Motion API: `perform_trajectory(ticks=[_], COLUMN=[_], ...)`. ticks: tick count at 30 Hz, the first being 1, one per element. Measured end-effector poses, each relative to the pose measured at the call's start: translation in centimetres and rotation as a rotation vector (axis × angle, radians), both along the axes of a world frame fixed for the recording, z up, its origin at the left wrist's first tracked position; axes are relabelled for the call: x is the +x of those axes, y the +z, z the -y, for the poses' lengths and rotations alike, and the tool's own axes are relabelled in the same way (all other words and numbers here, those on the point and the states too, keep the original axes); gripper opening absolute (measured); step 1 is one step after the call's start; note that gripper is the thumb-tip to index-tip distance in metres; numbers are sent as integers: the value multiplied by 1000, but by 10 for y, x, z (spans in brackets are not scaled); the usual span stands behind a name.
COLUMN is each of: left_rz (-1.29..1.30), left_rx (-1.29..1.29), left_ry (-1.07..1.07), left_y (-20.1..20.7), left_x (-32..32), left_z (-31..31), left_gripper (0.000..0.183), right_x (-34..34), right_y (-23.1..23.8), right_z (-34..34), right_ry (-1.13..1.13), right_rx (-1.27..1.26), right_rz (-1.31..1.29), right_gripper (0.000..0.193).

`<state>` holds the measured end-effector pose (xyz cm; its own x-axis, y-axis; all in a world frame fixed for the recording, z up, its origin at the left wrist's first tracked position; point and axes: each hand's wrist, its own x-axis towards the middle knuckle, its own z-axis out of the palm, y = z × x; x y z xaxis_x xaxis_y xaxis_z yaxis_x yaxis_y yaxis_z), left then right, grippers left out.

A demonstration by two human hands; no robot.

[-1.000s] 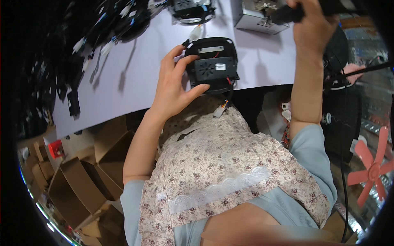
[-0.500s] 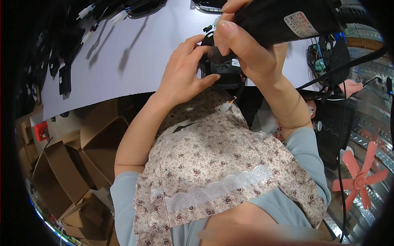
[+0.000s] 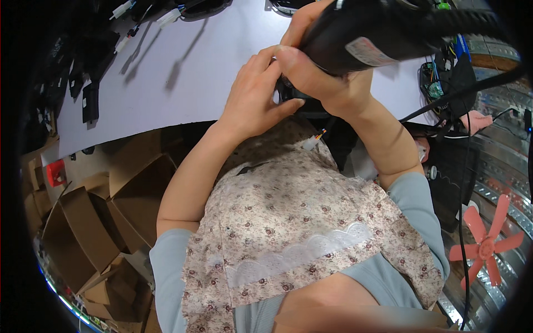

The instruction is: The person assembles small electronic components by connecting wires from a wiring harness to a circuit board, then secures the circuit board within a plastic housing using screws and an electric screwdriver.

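Note:
My right hand (image 3: 319,80) is wrapped round a thick black corded power tool (image 3: 336,41), which looks like an electric screwdriver; its tip is hidden behind the hand. Close beside it, my left hand (image 3: 250,97) grips a small black plastic housing (image 3: 286,94) at the table's near edge, thumb on the near side and fingers over the far side. Most of that housing is covered by both hands and the tool. Below it, a white connector (image 3: 311,143) with coloured wires hangs over my flowered apron.
Black parts with white plugs (image 3: 169,18) lie on the white table (image 3: 222,41) at the far left. To the right are an opened black unit with a green board (image 3: 436,89), a pink cloth (image 3: 476,120) and a pink fan (image 3: 486,248). Cardboard boxes (image 3: 89,230) stand below left.
My right hand has shifted slightly left and tilted the tool, covering more of the black housing. My left hand keeps nearly the same place and hold.

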<state>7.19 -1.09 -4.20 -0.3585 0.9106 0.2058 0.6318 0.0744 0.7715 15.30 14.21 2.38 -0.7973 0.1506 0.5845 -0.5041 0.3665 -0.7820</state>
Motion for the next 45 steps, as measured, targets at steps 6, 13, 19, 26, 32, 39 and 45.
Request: perform_trajectory(ticks=[6,13,19,26,32,39,45], left_rz=[-150,-32,-66,-364,-458,-573,-784], left_rx=[153,99,-308,-435,143,247,97], left_ry=[27,923,1821,1383,589,169,82], left_y=[2,-29,-127,-162,2,41,12], left_x=[8,24,50,35,1,-87,-127], left_z=[2,182,415,402,166,-63,-138], left_gripper=[65,63,65,45,30,37,54], right_x=[2,66,90,70,70,48,51], right_y=[25,72,53,40,20,51,61], right_z=[15,-72,-154,-145,-156,-125,-116], right_ry=[47,-116,-526,-559,-578,-603,-584], right_rx=[-180,-641,-487,-479,-25,-196,-481], right_rz=[148,-485,-625,-640,-359,-188,-182], right_gripper=[38,22,20,26,30,26,21])
